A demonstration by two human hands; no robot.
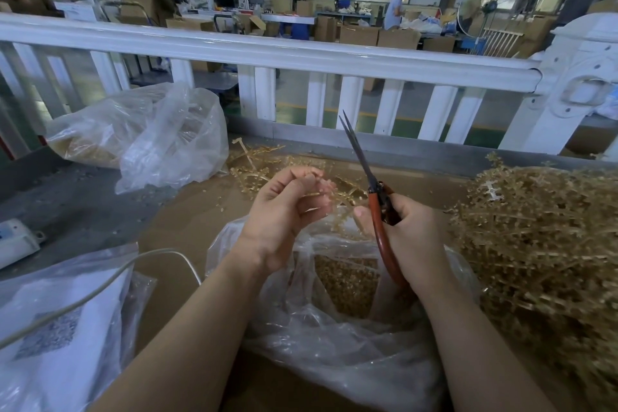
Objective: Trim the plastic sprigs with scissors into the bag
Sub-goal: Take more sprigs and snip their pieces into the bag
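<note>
While we are holding one gold sprig (329, 199) over the bag (334, 311), we are listing the stock on the counter (187, 227) as follows.

Left hand (287, 207): curling its fingers and pinching the sprig's stem, which is trailing right towards the other hand, just above the bag's mouth.

Right hand (413, 231): gripping the red handles of the scissors (374, 191), fingers wrapping round them; the blades are pointing up and to the far side, lying nearly together and touching no sprig.

Bag: clear plastic, sitting near us between both forearms, its mouth gaping, gold cuttings showing inside.

Untrimmed sprigs (535, 244): a large tangled heap lying to the right, well apart from the left hand.

Loose sprigs (257, 164): a few lying just beyond the hands.

Second clear bag (143, 137): sitting at the far left, holding more gold material.

White railing (267, 53): running along the far edge.

Step in hand, as we are judging it: positioning between cuts, the sprig presented but the blades not yet on it. The next move is calling for tilting the blades down, opening them across the stem, and keeping the cut over the mouth so pieces are dropping inside.
</note>
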